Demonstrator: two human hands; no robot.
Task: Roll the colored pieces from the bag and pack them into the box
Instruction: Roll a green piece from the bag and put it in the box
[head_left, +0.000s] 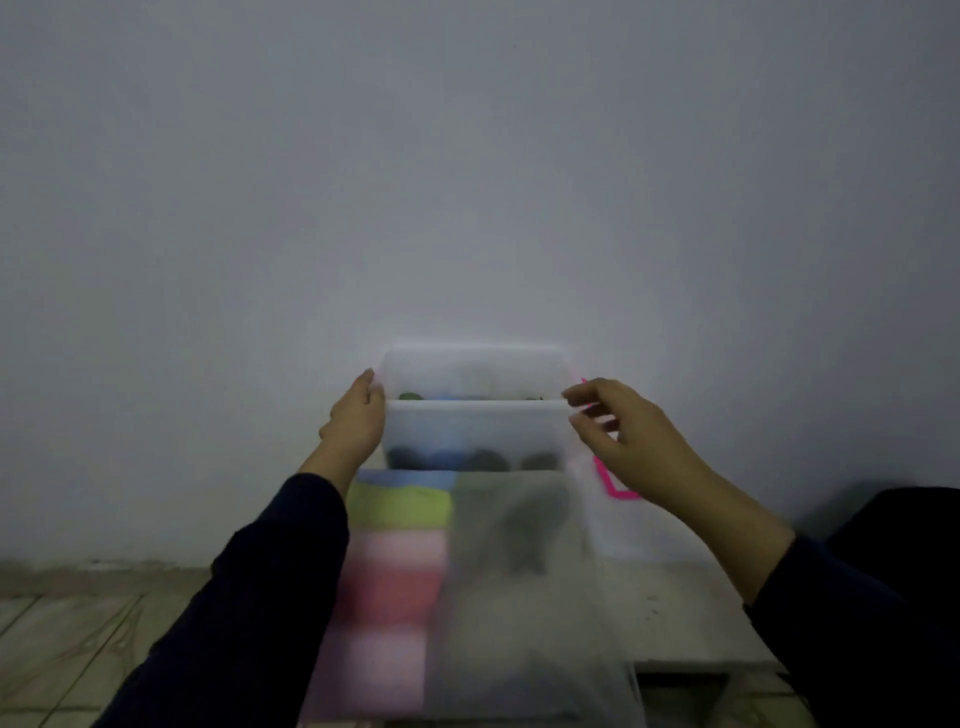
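Nearest the camera, a translucent bag (524, 597) is seen lying on a low table (691, 613), with a stack of colored pieces (395, 540) in blue, green, pink and red beside it on the left. Beyond these, a translucent box (475, 431) is held at the wall (467, 156); dark and blue rolled pieces (447, 457) are visible inside. The box's left end is gripped by the left hand (356, 415). The right hand (623, 436) is placed at the right rim, fingers curled; a firm grasp cannot be confirmed owing to blur. A pink-edged item (615, 483) is partly hidden behind it.
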